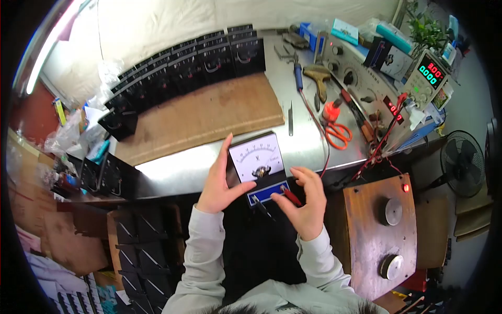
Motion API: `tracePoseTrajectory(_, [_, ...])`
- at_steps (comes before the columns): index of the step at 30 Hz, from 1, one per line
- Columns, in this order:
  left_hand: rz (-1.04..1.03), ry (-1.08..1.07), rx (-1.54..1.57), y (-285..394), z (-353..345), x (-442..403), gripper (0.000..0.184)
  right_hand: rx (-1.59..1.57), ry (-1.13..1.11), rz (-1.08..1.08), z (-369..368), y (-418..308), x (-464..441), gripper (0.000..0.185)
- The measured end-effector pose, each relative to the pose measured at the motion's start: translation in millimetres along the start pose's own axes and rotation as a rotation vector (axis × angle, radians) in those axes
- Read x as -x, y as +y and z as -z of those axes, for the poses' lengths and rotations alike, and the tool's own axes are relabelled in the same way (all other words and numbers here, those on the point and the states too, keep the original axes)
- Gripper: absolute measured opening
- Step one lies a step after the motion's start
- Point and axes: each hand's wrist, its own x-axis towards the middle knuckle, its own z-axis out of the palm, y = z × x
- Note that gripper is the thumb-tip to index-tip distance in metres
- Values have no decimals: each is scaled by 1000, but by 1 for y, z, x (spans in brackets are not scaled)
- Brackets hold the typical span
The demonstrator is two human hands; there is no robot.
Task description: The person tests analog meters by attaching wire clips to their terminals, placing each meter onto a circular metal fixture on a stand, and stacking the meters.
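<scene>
A voltmeter [256, 155] with a white dial marked V sits in front of me at the bench's front edge, its face toward me. My left hand [217, 183] grips its left side, the thumb across the lower front and the fingers along the edge. Below the dial is a blue terminal panel [267, 194]. A black clip [263, 207] is at the panel's left and a red clip [293, 197] at its right. My right hand [306, 205] is beside the red clip, thumb and fingers apart around it; no firm grip shows.
Rows of black meter housings [201, 65] stand behind a brown board [204, 115]. At right are tweezers [291, 119], orange scissors [339, 135], a soldering iron [298, 78] and a power supply [426, 78] with lit digits. A wooden box [379, 235] with two knobs and a fan [460, 165] stand lower right.
</scene>
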Motion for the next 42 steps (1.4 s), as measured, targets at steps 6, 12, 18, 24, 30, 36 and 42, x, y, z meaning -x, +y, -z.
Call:
tracePoseTrajectory(6, [-124,156,-455,36,-52,38,97,202,-81,1,-10,-10,26,122])
tracePoseTrajectory(12, [-222,-420,-360,44,-126,95,92,527,159,-271,111,32,136,123])
tracePoseTrajectory(18, [-186,-557,-382,28,-146,96,53,1255,691,-798,270,82,225,113])
tracePoseTrajectory(24, [-340,-496,-388,37,-151,75,13,1269,794,-931,287,94,236,114])
tracePoseTrajectory(30, [-273,-569,-384,36,-157,88,12,1259,837,-973,281,93,232,117])
tracePoseTrajectory(36, [-253,-684,-395,36,-168,97,7,1270,847,-977,279,95,233,119])
tracePoseTrajectory(42, [-205,-722,-481,35,-164,99,19,1287,839,-981,278,96,233,120])
